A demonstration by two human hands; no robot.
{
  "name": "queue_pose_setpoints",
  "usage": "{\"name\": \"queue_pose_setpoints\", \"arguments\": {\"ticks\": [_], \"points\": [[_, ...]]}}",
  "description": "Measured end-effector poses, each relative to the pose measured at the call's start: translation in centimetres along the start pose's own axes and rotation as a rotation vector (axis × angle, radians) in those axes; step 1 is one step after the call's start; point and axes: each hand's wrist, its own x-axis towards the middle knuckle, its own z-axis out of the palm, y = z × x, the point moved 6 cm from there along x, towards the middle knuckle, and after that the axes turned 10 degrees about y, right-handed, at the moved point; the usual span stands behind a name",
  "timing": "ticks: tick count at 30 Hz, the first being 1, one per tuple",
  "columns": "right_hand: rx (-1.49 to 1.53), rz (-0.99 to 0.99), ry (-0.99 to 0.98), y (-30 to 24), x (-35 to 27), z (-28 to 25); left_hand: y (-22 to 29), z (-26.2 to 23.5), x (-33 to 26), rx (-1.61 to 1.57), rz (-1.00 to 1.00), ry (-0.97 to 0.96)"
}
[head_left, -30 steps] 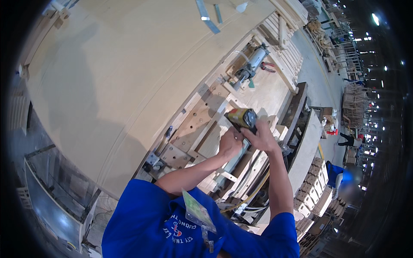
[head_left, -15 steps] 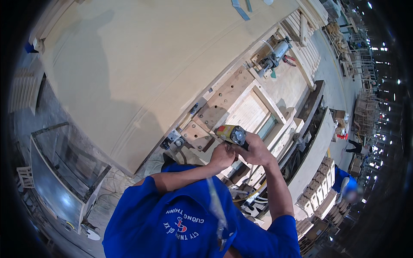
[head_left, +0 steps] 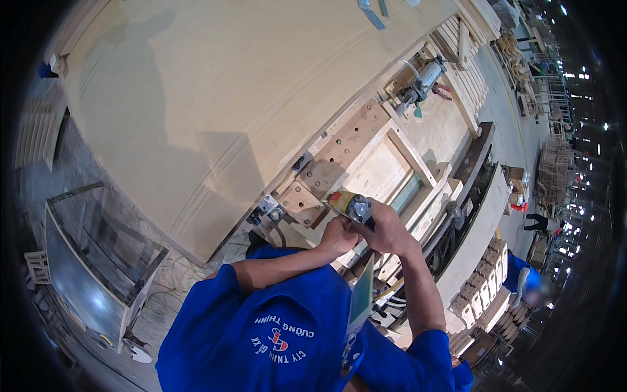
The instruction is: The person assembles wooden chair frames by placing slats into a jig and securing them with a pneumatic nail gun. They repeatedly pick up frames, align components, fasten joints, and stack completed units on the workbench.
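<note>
Small power tool held in both hands over the wooden jig.

Head view: a yellow-bodied power tool (head_left: pixel 349 206), probably stiff and fairly heavy, best taken round its body, was gripped by the right hand (head_left: pixel 385 230), fingers closed. The left hand (head_left: pixel 338 236) was curled beneath it; forearms were raised, elbows bent, above the wooden jig (head_left: pixel 366 163).

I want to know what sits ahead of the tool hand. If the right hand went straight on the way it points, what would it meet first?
Probably the small wooden block just beyond the yellow tool that the right hand grips; depth is unclear.
</note>
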Motion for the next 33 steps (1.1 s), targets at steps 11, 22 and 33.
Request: {"name": "queue_pose_setpoints", "arguments": {"ticks": [11,22,33], "points": [[0.39,0.65,0.456,-1.8,-12.5,-3.4,12.8,-4.3,-7.1,0.564,0.483,-0.054],[-0.099,0.832,1.219,2.9,-36.8,-9.9,15.3,-13.0,-6.7,0.528,0.585,0.269],[-0.658,1.266,1.101,17.5,-47.2,-9.5,16.3,-6.4,-9.8,1.045,1.033,0.15]]}}
